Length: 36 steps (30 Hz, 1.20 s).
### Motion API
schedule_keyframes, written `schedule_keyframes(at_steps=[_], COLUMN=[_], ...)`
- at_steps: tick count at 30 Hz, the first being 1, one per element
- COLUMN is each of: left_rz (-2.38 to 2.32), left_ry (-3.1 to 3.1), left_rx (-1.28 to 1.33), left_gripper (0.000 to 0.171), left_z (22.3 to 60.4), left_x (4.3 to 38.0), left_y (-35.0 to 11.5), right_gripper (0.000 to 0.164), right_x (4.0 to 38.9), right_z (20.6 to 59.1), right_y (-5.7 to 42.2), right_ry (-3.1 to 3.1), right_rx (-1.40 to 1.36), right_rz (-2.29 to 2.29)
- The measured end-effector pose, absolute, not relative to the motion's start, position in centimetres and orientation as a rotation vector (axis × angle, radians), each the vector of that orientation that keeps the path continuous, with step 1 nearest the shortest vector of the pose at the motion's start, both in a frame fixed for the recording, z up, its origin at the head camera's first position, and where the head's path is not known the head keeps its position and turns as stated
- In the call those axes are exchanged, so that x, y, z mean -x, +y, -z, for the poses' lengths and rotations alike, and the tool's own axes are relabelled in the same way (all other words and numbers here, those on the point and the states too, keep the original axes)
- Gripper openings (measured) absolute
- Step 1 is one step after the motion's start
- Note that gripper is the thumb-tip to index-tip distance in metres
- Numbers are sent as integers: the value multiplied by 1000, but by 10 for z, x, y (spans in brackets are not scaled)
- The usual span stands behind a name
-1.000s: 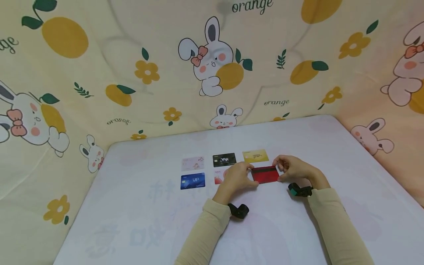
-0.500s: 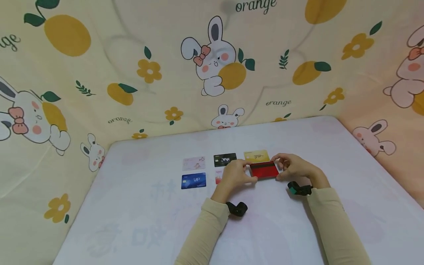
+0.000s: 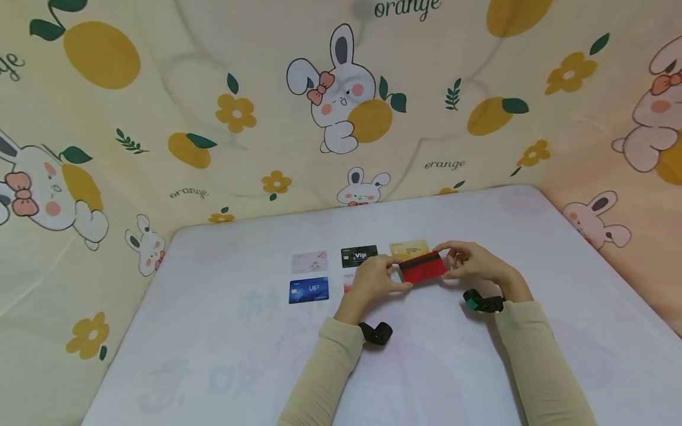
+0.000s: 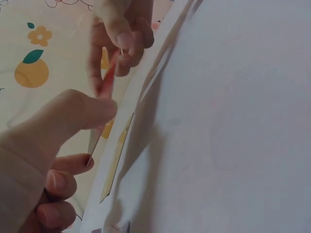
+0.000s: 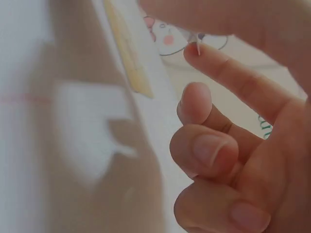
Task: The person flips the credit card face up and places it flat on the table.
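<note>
A red card (image 3: 422,270) with a dark stripe is held up over the table between my two hands. My left hand (image 3: 369,280) pinches its left end between thumb and fingers. At its right end, the thumb and index finger of my right hand (image 3: 475,261) grip the card. It slants in the head view, right end higher, and overlaps the near edge of a yellow card (image 3: 407,248). The left wrist view catches the red card (image 4: 110,80) nearly edge-on, with the yellow card (image 4: 116,162) lying below on the table. My right hand's other fingers curl loosely.
Left of the yellow card lie a black VIP card (image 3: 351,256) and a pale pink card (image 3: 309,261). Nearer are a blue VIP card (image 3: 309,290) and a red-and-white card (image 3: 348,279), mostly hidden by my left hand. A printed cloth (image 3: 240,171) backs the white table (image 3: 213,343).
Both hands have raised the red card from the table and shifted it slightly away from me. It has tilted, its right end rising. The other cards have stayed in place.
</note>
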State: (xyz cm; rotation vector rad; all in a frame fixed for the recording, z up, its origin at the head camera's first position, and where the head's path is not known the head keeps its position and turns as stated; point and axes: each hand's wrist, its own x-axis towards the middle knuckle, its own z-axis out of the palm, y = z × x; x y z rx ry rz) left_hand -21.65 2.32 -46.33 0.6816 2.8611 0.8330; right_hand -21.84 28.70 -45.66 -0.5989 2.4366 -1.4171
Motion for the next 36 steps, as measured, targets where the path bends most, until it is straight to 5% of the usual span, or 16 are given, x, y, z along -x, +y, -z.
schedule_keyframes(at_steps=[36], left_rz=[-978], left_ry=[2885], left_rx=[-808], left_gripper=[61], left_z=[451], left_x=[210], left_y=[24], right_gripper=[48], right_x=[215], right_z=[435], right_y=[275], right_ry=[2435], right_rx=[734], right_rz=[1574])
